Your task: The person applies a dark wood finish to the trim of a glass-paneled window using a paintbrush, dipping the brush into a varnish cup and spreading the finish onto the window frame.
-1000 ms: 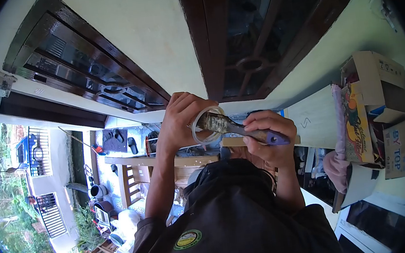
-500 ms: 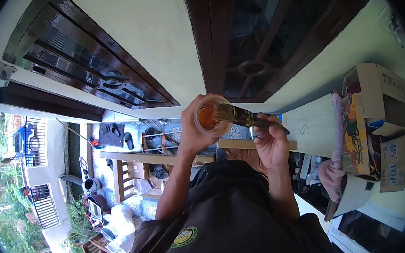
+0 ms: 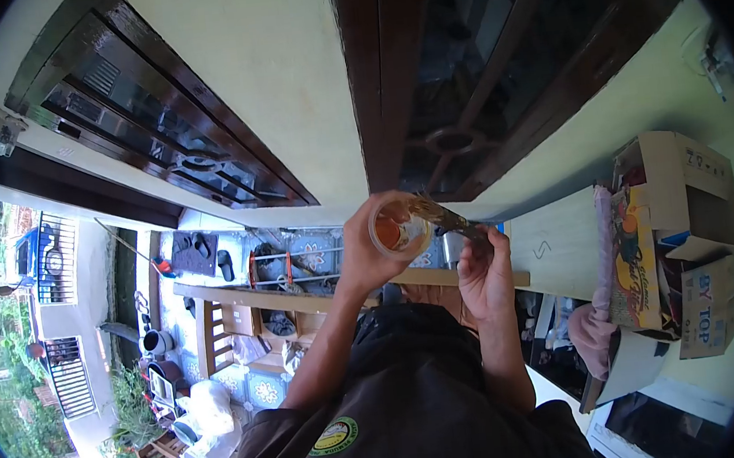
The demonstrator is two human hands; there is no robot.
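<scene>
your left hand (image 3: 365, 251) wraps the clear cup (image 3: 398, 226) of amber liquid, mouth tilted toward 3 o'clock, likely so the brush (image 3: 441, 215) reaches in. your right hand (image 3: 480, 275) pinches the brush handle at 4 o'clock.

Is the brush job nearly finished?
The door frame already looks dark and glossy. The left hand holds a cup of amber liquid; the right hand dips the brush in it. The brush is not touching wood, and which parts are left cannot be told.
</scene>
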